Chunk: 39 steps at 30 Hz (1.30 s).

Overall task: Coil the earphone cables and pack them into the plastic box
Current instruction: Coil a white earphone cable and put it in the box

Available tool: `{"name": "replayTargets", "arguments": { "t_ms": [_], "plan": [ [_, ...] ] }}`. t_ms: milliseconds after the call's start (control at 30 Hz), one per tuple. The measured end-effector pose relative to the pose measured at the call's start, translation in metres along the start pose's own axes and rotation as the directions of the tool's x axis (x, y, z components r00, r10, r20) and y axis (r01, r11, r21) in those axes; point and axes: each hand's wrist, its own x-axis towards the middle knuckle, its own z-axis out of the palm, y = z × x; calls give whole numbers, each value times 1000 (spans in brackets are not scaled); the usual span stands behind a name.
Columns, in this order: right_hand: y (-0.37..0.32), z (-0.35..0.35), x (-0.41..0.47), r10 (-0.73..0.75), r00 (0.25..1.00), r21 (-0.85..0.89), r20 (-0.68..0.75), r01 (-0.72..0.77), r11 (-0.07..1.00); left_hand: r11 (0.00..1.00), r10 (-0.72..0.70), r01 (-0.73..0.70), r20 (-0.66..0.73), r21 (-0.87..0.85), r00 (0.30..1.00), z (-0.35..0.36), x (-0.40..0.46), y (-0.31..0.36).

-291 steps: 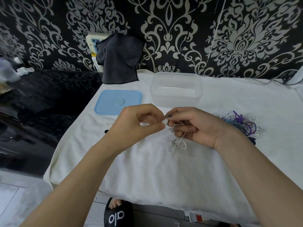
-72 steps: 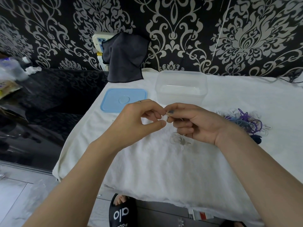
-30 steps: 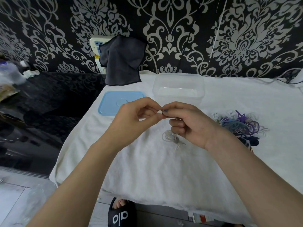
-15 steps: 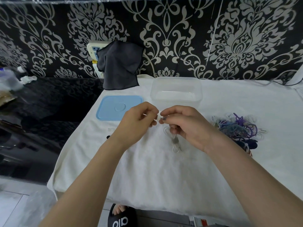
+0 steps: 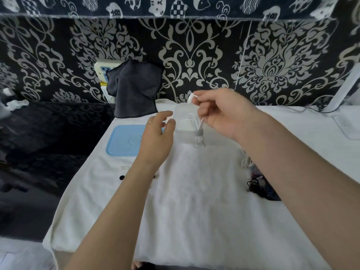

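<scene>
plastic box (image 5: 182,121): clear, smooth plastic, faintly glossy
lid (image 5: 124,141): pale blue plastic, smooth, slight sheen
earphone cable (image 5: 197,125): white, smooth plastic coating
tabletop cover (image 5: 194,201): white cloth, soft, fuzzy, matt
hanging cloth (image 5: 134,90): dark grey fabric, matt
wall (image 5: 194,55): black patterned wallpaper, pale motifs with a slight sheen

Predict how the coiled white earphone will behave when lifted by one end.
Likely floppy: the earphone dangles from the right hand, loops hanging limp. Probably light, since a fingertip pinch carries it. The band around its middle seems to keep the coil together, though loose ends may splay.
</scene>
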Motion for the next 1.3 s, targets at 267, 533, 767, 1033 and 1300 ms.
{"name": "replayTargets", "arguments": {
  "t_ms": [267, 533, 767, 1033, 1300],
  "plan": [
    [6, 14, 68, 93, 982, 139, -162, -70, 988, 993, -116, 116, 157, 8, 981, 9, 17, -6],
    [36, -2, 97, 143, 940, -146, -309, -195, 970, 991, -121, 113, 118, 79, 986, 19, 26, -11],
    [34, -9, 103, 103, 965, -839, -242, -261, 477, 990, -109, 96, 118, 108, 987, 21, 24, -10],
    [20, -9, 91, 355, 926, -928, -127, -237, 287, 989, -83, 65, 130, 135, 988, 20, 21, -11],
    [31, -7, 105, 134, 980, -710, -150, -201, 675, 989, -79, 62, 135, 131, 988, 18, 20, -10]
  ]
}}
